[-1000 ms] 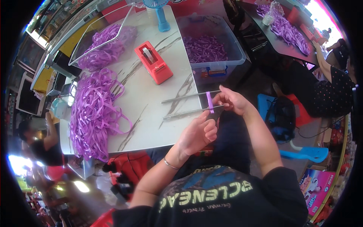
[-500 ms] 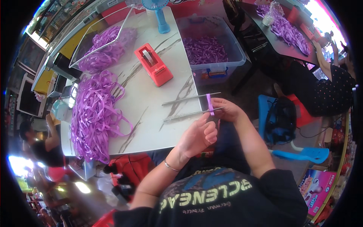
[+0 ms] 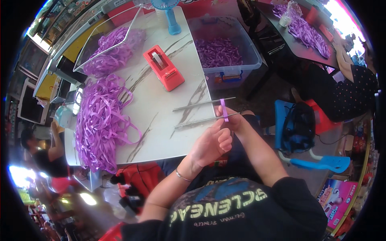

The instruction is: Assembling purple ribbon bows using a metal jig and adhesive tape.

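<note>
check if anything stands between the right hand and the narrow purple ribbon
Nothing visible does: the right hand is at the narrow purple ribbon, which spans two thin, straight metal rods.

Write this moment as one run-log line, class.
left hand: curled, by purple ribbon; right hand: at ribbon; ribbon: spans two thin rods; rods: partly over white table; red tape dispenser: on table

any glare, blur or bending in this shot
Head view: white glare at upper right, a bright patch on the floor at lower left; head view: edges bow near the round fisheye rim; head view: purple band and metal rods fairly sharp, the far-left person softer.
</note>
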{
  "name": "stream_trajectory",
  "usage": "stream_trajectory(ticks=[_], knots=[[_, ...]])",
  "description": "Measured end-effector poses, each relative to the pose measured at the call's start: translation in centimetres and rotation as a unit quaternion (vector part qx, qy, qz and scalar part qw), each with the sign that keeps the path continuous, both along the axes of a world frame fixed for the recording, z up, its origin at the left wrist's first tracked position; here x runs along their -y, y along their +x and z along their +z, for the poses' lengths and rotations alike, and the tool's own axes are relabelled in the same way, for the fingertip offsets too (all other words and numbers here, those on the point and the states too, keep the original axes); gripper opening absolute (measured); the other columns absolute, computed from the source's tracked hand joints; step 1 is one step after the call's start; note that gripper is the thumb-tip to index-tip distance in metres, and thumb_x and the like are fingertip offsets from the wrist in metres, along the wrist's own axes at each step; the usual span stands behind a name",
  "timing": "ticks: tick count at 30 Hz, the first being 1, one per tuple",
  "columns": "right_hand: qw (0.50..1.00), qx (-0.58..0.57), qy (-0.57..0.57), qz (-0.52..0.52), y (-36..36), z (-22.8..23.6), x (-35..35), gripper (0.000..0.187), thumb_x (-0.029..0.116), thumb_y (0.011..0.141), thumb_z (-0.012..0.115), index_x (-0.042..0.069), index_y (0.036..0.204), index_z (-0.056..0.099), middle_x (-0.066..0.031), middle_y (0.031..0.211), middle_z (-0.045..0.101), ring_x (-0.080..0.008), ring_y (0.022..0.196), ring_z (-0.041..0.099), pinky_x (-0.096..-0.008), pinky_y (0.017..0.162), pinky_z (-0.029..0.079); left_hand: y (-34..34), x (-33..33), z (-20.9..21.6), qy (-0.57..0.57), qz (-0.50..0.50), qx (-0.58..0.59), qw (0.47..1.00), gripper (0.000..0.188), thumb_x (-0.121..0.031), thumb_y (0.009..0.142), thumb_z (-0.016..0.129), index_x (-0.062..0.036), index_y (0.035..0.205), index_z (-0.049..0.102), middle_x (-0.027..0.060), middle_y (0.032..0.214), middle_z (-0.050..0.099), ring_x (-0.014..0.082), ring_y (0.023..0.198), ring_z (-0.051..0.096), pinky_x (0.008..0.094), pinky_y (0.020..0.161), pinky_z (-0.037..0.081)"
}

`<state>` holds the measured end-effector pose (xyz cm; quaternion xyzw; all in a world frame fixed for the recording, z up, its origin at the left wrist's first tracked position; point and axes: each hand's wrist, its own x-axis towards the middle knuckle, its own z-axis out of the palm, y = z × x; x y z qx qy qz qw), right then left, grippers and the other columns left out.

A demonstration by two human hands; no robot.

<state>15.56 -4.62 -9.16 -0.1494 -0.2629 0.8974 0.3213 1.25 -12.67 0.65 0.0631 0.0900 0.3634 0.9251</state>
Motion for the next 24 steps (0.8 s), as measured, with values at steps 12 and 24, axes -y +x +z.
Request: stream_trajectory(ticks=[12,24], knots=[[0.746,0.513,0.303,-0.296,3.6,6.7,1.4,0.034,0.035,0.087,0.048,0.007,0.071,0.058,-0.0001,0.060,0.044,-0.0073,0.054,0.043,-0.0247,0.048,0.034,0.1,0.0,0.1,0.000,0.000,-0.004,1.000,0.005,-0.020,0.089,0.041,-0.0157,0.092,0.041,-0.0022,0.065,0.029,0.0101,0.060,0.033,0.0229,0.059,0.032],[0.350,0.715,0.533,-0.287,-0.6,11.8,3.0,0.022,0.031,0.075,0.062,0.011,0.068,0.056,-0.0041,0.065,0.053,-0.0219,0.060,0.056,-0.0332,0.054,0.044,0.0,0.1,-0.3,0.001,0.010,0.007,1.000,0.016,-0.019,0.089,0.041,-0.0135,0.103,0.040,-0.0016,0.066,0.031,0.0105,0.060,0.034,0.0228,0.059,0.032]])
